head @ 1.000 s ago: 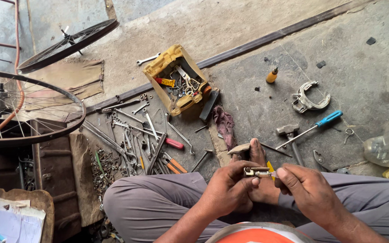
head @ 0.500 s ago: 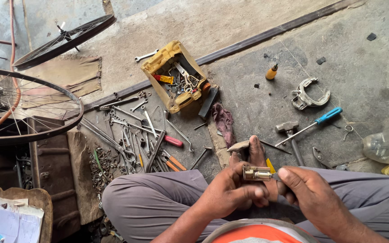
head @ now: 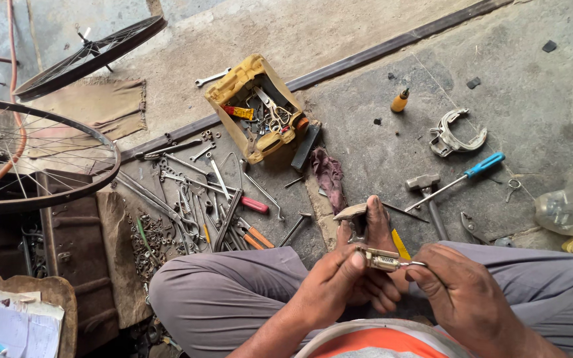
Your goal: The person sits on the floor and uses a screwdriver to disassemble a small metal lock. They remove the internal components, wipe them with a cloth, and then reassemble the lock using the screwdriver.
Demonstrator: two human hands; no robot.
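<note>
Both hands meet near over the crossed legs, the left hand [head: 339, 282] with fingers curled closed, the right hand [head: 462, 292] pinching beside it.

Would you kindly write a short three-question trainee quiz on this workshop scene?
1. True or false: both hands meet at the small brass part.
2. Which lies nearer the screwdriver: A the hammer, B the yellow box, C the wheel?
3. Fill in: the small bottle stands on the ____.

Key: 1 true; 2 A; 3 floor.
</note>
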